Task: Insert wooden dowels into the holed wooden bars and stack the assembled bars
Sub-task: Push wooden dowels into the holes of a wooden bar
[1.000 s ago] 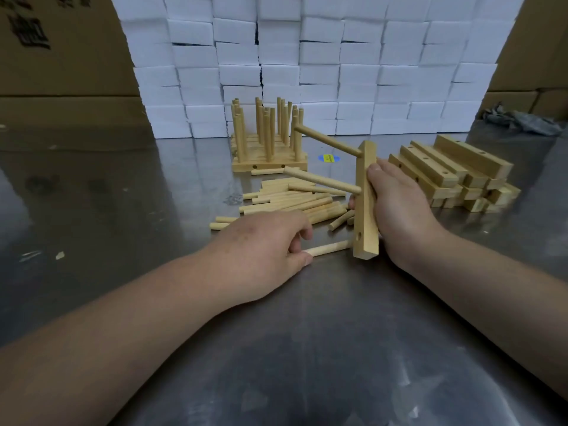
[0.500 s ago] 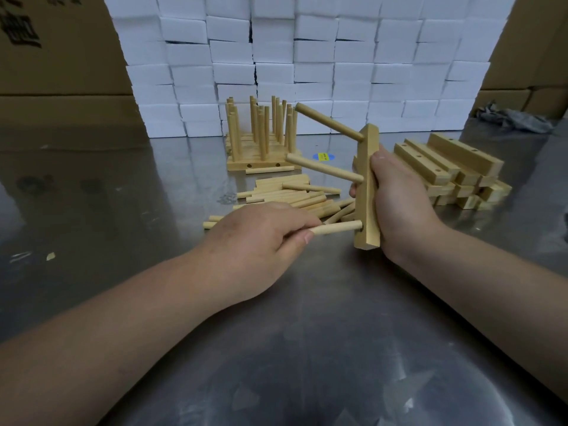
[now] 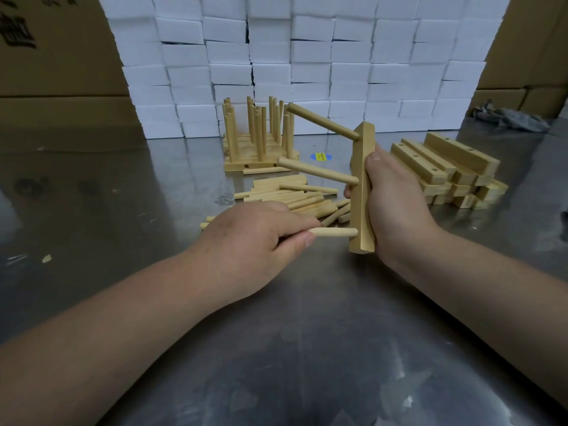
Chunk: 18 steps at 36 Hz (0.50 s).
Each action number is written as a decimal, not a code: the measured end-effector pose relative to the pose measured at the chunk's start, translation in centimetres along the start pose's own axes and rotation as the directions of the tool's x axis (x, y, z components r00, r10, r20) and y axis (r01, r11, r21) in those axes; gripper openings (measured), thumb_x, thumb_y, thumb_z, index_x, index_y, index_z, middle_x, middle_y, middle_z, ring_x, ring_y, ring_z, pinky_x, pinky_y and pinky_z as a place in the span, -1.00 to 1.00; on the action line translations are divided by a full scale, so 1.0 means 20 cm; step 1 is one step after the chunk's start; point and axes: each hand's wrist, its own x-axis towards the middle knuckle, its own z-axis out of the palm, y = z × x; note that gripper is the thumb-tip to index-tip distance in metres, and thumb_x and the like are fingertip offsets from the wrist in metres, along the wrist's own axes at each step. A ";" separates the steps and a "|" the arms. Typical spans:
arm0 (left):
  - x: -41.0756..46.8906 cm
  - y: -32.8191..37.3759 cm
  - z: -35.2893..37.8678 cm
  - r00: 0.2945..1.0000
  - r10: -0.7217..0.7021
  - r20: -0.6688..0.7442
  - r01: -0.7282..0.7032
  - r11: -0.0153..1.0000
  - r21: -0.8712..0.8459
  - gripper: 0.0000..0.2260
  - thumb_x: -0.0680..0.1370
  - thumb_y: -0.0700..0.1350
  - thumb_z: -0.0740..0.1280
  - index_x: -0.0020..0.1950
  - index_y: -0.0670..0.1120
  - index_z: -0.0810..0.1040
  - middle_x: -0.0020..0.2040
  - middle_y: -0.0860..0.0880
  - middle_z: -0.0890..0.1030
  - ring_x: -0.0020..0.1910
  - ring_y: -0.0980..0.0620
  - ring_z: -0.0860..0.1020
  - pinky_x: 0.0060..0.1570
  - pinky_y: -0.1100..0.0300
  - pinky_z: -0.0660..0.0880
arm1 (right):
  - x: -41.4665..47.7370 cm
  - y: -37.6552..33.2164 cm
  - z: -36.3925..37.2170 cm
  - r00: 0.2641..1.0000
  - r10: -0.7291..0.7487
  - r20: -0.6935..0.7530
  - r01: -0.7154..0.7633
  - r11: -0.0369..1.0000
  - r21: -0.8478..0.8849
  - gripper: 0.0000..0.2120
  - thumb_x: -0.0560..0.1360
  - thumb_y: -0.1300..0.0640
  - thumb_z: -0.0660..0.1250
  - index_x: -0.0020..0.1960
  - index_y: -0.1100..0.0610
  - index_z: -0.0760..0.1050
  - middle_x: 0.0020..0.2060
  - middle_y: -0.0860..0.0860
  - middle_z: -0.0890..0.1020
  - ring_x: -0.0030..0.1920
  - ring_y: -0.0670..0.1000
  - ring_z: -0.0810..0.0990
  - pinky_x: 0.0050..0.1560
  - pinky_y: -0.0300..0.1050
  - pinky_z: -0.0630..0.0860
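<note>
My right hand (image 3: 396, 207) grips a holed wooden bar (image 3: 362, 192) held on end above the steel table. Two dowels stick out of its left face, an upper dowel (image 3: 322, 121) and a middle dowel (image 3: 316, 171). My left hand (image 3: 258, 238) pinches a third dowel (image 3: 333, 232), whose right end sits at the bar's lowest hole. Loose dowels (image 3: 292, 196) lie in a heap just behind my hands. A stack of assembled bars (image 3: 261, 139) with upright dowels stands farther back. Bare holed bars (image 3: 445, 170) are piled to the right.
A wall of white foam blocks (image 3: 307, 56) runs across the back, with cardboard boxes (image 3: 46, 56) on both sides. A crumpled grey bag (image 3: 510, 118) lies at the far right. A small blue-and-yellow sticker (image 3: 321, 156) marks the table (image 3: 307, 348).
My left hand lifted a dowel off the table and brought its end up to the bar's lowest hole. My right hand raised the bar slightly.
</note>
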 end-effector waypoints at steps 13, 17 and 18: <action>0.00 0.06 -0.03 0.998 0.059 0.037 -0.062 0.992 0.113 -0.62 0.49 0.08 0.05 0.06 0.01 0.60 -0.26 0.06 0.51 -0.25 0.11 0.44 -0.26 0.08 0.42 | -0.07 -0.04 0.00 0.998 -0.054 0.023 0.056 0.995 -0.082 -0.63 0.63 0.01 -0.02 0.35 -0.18 0.39 -0.16 -0.13 0.53 -0.44 -0.29 0.47 -0.29 -0.29 0.41; 0.00 0.07 -0.03 0.998 0.045 0.034 -0.048 0.995 0.085 -0.67 0.52 0.07 0.06 0.03 0.03 0.59 -0.29 0.08 0.48 -0.24 0.15 0.43 -0.25 0.08 0.43 | -0.08 -0.04 0.00 0.997 -0.069 0.029 0.071 0.996 -0.052 -0.64 0.63 0.02 0.00 0.36 -0.17 0.38 -0.10 -0.09 0.55 -0.44 -0.27 0.48 -0.23 -0.23 0.41; -0.01 0.07 -0.03 0.999 0.037 0.036 -0.039 0.997 0.065 -0.69 0.55 0.05 0.07 0.02 0.04 0.59 -0.29 0.09 0.48 -0.24 0.15 0.43 -0.24 0.06 0.43 | -0.08 -0.05 0.01 0.997 -0.074 0.022 0.075 0.996 -0.042 -0.64 0.63 0.02 0.01 0.36 -0.18 0.38 -0.09 -0.08 0.55 -0.45 -0.27 0.48 -0.22 -0.20 0.40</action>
